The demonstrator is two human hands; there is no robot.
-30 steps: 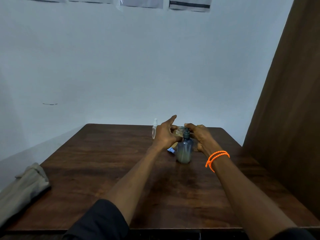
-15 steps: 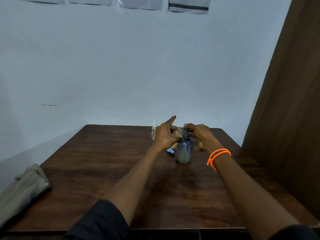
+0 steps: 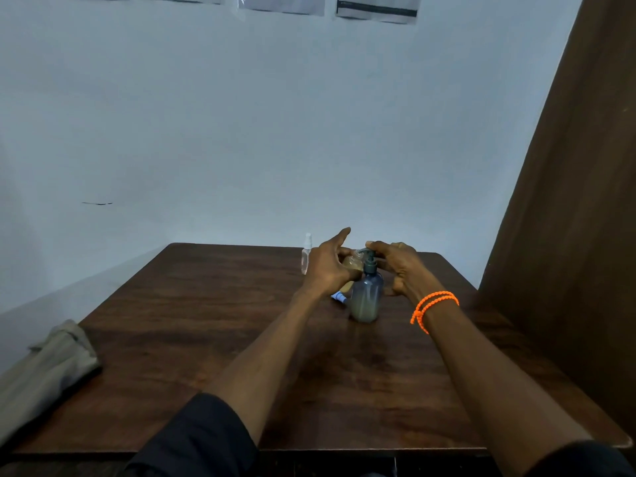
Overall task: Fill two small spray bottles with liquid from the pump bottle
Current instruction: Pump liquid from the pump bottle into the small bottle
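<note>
Both forearms reach forward over the wooden table [image 3: 206, 339], the hands meeting at the far centre. The left hand [image 3: 327, 266] is curled round a small spray bottle [image 3: 351, 263], which it holds tilted just beside the pump head; its index finger sticks out straight, up and away. The right hand [image 3: 399, 266] lies over the pump head [image 3: 369, 258], fingertips on top of it and the remaining fingers bent down behind the bottle's right side. Whether the head is pressed down cannot be told. An orange beaded bracelet [image 3: 434, 304] circles the right wrist. Dark sleeves show at the bottom edge of the view.

The pump bottle [image 3: 367, 297] stands upright on the table between the two hands. Its body is translucent blue-grey, and cloudy pale liquid fills the lower part. The held spray bottle shows a brownish-tan tint; its opening is hidden by the fingers. A second small spray bottle [image 3: 306, 253], clear with a white top, stands upright just beyond the left hand, apart from it. A small blue-and-white item [image 3: 339, 297] lies on the table touching or just beside the pump bottle's left base; its identity is unclear.

A folded grey-beige cloth [image 3: 44, 370] rests at the table's near left edge, well apart from the bottles.
</note>
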